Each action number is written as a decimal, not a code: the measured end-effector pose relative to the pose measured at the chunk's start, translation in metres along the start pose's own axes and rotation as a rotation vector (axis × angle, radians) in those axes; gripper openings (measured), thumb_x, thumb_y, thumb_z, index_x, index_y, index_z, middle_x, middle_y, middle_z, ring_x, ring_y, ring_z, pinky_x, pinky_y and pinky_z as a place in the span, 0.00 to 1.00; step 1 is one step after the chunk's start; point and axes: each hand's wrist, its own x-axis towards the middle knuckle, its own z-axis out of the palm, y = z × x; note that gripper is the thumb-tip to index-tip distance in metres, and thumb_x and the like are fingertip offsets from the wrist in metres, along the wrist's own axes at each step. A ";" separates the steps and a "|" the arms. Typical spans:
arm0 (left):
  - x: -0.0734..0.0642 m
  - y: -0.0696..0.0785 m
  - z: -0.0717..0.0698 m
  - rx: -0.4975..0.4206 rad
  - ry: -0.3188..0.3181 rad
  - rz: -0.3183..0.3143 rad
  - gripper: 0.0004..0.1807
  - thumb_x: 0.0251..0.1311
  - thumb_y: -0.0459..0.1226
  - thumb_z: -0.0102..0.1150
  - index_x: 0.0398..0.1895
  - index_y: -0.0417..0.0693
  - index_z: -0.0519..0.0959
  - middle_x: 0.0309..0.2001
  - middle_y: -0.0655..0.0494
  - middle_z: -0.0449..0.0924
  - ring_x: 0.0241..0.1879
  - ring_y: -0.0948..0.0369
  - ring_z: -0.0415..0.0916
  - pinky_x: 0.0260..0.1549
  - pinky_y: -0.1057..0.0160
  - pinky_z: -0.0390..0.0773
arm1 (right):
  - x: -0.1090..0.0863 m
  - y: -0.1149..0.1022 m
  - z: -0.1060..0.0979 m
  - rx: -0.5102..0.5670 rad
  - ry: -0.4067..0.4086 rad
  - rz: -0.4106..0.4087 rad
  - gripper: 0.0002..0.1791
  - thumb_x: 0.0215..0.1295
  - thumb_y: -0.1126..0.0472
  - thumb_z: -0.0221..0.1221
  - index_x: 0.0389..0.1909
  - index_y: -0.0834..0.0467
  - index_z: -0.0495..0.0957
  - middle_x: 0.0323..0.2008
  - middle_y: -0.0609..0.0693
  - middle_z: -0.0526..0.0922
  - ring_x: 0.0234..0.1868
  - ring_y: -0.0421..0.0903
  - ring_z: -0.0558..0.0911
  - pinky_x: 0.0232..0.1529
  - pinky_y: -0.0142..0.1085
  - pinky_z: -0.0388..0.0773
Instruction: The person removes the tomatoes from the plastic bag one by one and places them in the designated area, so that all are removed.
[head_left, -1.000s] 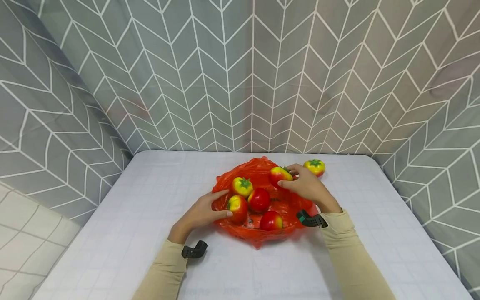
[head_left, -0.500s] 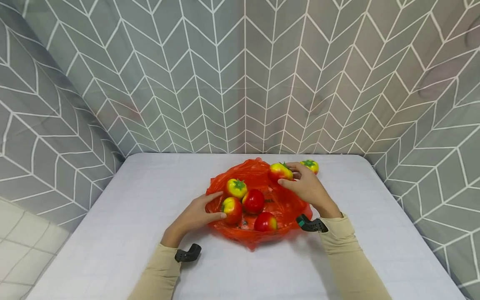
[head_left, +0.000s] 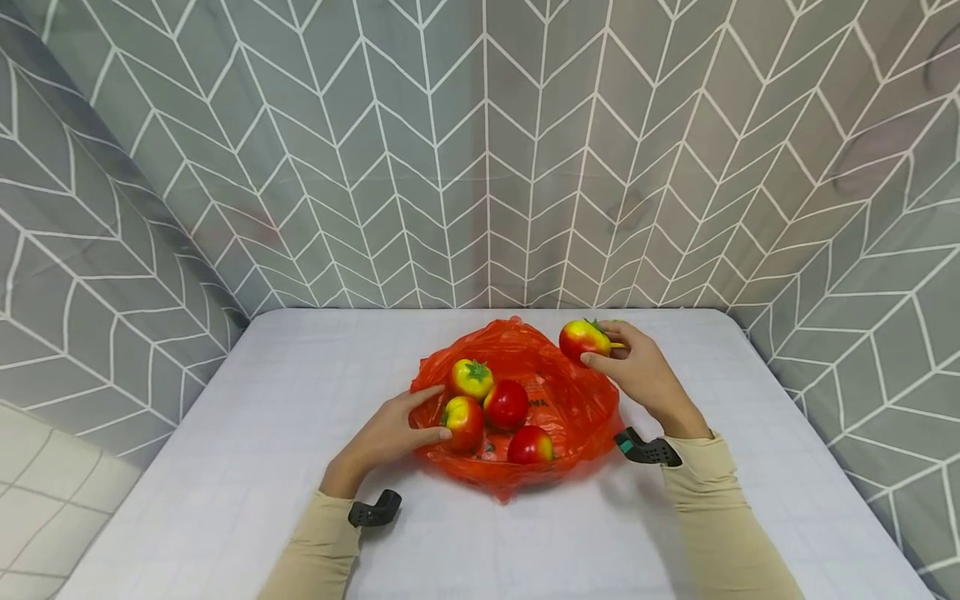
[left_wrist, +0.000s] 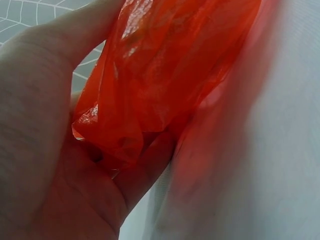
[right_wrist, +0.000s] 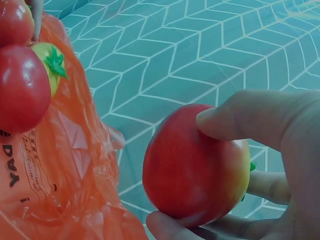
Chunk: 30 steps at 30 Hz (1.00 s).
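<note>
My right hand (head_left: pixel 641 371) holds a red-and-yellow tomato (head_left: pixel 583 339) with a green leafy top between thumb and fingers, above the bag's back right edge. The right wrist view shows this tomato (right_wrist: pixel 195 167) up close, apart from the bag. A thin red plastic bag (head_left: pixel 577 408) lies spread on the table, its mouth facing up. Several tomatoes (head_left: pixel 507 405) sit inside it, towards the left and front. My left hand (head_left: pixel 384 433) grips the bag's left side; in the left wrist view the bag's film (left_wrist: pixel 165 65) lies between thumb and fingers.
Another tomato (head_left: pixel 617 322) is behind my right hand, mostly hidden. A white cloth covers the table (head_left: pixel 247 450). Behind it hangs a grey curtain (head_left: pixel 465 167) with white zigzag lines, which also runs along both sides.
My right hand has carried its tomato from over the bag's inside to the right, up to the bag's back right edge. The left hand stays at the bag; the head view shifted slightly.
</note>
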 end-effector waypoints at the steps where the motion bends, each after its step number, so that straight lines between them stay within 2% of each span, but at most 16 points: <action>1: 0.000 0.000 0.000 0.000 0.001 0.001 0.45 0.51 0.60 0.71 0.72 0.58 0.70 0.70 0.49 0.68 0.71 0.44 0.60 0.68 0.36 0.57 | -0.001 0.000 -0.001 -0.002 0.002 0.000 0.35 0.67 0.55 0.66 0.70 0.63 0.65 0.62 0.63 0.72 0.59 0.61 0.77 0.53 0.39 0.79; 5: 0.000 0.000 -0.002 0.006 0.000 0.005 0.45 0.52 0.61 0.70 0.73 0.58 0.70 0.70 0.51 0.68 0.71 0.44 0.60 0.68 0.36 0.57 | -0.002 0.001 -0.005 0.002 0.015 0.008 0.36 0.67 0.56 0.65 0.72 0.62 0.63 0.63 0.64 0.71 0.59 0.60 0.77 0.54 0.36 0.78; 11: 0.000 -0.002 -0.001 0.012 -0.007 0.001 0.45 0.52 0.61 0.70 0.73 0.59 0.70 0.71 0.51 0.68 0.72 0.44 0.59 0.68 0.37 0.57 | -0.004 0.007 -0.011 0.008 0.027 0.030 0.36 0.68 0.54 0.64 0.72 0.61 0.64 0.64 0.62 0.70 0.61 0.59 0.77 0.56 0.39 0.78; 15: 0.001 -0.004 -0.002 0.009 -0.005 0.002 0.45 0.52 0.61 0.70 0.73 0.58 0.70 0.70 0.50 0.68 0.72 0.44 0.59 0.69 0.37 0.57 | -0.007 0.010 -0.015 0.014 0.040 0.035 0.36 0.68 0.53 0.64 0.72 0.61 0.64 0.64 0.63 0.69 0.60 0.61 0.77 0.49 0.29 0.79; 18: 0.002 -0.004 -0.002 0.011 -0.006 0.003 0.45 0.51 0.62 0.70 0.73 0.58 0.70 0.70 0.49 0.69 0.71 0.44 0.60 0.68 0.37 0.57 | -0.008 0.013 -0.020 0.020 0.057 0.038 0.36 0.68 0.53 0.64 0.72 0.62 0.63 0.65 0.64 0.69 0.59 0.62 0.76 0.46 0.26 0.79; 30: 0.000 -0.001 -0.004 0.011 -0.011 0.014 0.45 0.51 0.60 0.71 0.73 0.57 0.70 0.70 0.49 0.69 0.72 0.44 0.60 0.69 0.38 0.57 | -0.010 0.020 -0.033 0.034 0.078 0.055 0.36 0.69 0.52 0.63 0.73 0.59 0.63 0.62 0.65 0.72 0.57 0.57 0.76 0.47 0.24 0.78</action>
